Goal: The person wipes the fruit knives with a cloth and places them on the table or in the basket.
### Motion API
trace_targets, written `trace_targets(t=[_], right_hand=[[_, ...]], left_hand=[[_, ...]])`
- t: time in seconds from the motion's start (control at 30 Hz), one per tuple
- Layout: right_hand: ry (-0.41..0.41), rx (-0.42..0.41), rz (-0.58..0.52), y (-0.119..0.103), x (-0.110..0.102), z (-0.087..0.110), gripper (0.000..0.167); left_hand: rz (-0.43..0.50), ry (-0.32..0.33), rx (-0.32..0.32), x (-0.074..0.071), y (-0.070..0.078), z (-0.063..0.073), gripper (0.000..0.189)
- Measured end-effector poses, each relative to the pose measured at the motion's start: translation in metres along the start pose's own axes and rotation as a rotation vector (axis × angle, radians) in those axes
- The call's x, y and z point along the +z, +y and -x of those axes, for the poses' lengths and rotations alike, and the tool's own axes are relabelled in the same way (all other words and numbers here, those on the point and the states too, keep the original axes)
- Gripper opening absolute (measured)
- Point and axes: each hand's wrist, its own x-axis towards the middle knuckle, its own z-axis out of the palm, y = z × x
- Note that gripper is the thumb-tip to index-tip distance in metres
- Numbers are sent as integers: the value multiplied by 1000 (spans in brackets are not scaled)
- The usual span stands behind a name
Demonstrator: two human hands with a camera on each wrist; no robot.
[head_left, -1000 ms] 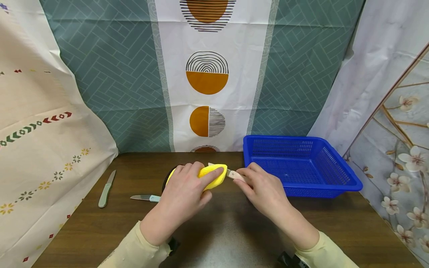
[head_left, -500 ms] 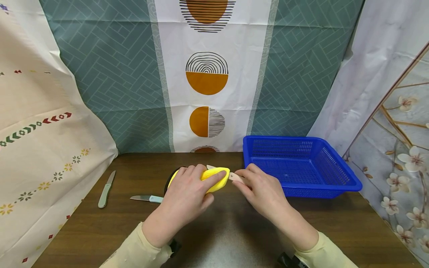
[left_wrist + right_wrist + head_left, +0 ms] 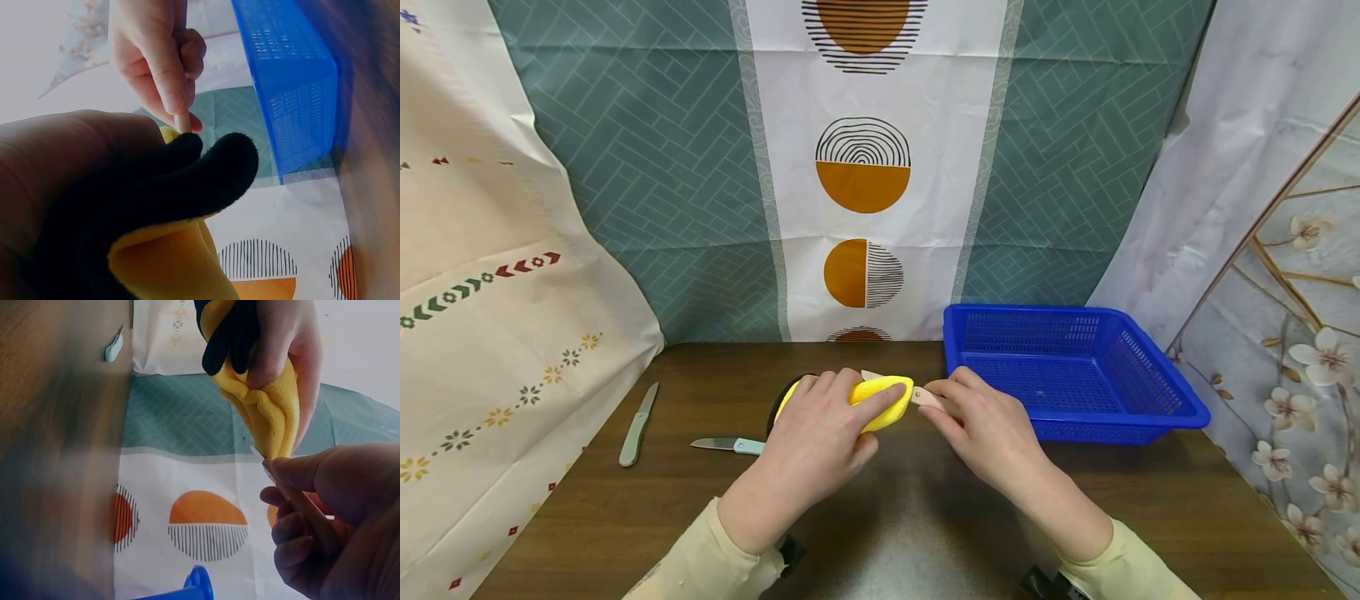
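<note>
In the head view my left hand (image 3: 808, 433) grips a folded yellow cloth (image 3: 880, 402) with a black border (image 3: 231, 165). My right hand (image 3: 988, 425) holds a small knife (image 3: 927, 397) by its pale pinkish handle (image 3: 312, 519). Its blade runs along the far side of the cloth, and only the tip (image 3: 871, 375) shows past it. The cloth's end sits right at the handle, with my left index finger stretched along its top. In the right wrist view the cloth hangs in folds around the blade, most of which is hidden.
A knife with a light blue handle (image 3: 748, 446) lies left of my left hand. Farther left rests a green-handled knife (image 3: 636, 433). At the right stands a blue plastic basket (image 3: 1120, 425) on the brown wooden table (image 3: 1120, 483). Patterned cloths (image 3: 700, 208) hang around the table.
My left hand and the cloth have slid slightly right along the blade, up to the knife's handle. The right hand has hardly moved. In the last half second almost nothing differs.
</note>
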Motion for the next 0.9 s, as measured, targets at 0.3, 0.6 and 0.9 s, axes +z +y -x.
trace_targets(t=[0.3, 0.6, 0.9], right_hand=[[6, -7, -1, 1, -1, 0, 20], [6, 0, 3, 1, -2, -1, 20], [9, 3, -5, 1, -2, -1, 19]], left_hand=[[-11, -1, -16, 1, -3, 0, 59], [-13, 15, -29, 1, -8, 0, 59], [-20, 5, -50, 1, -13, 1, 59]])
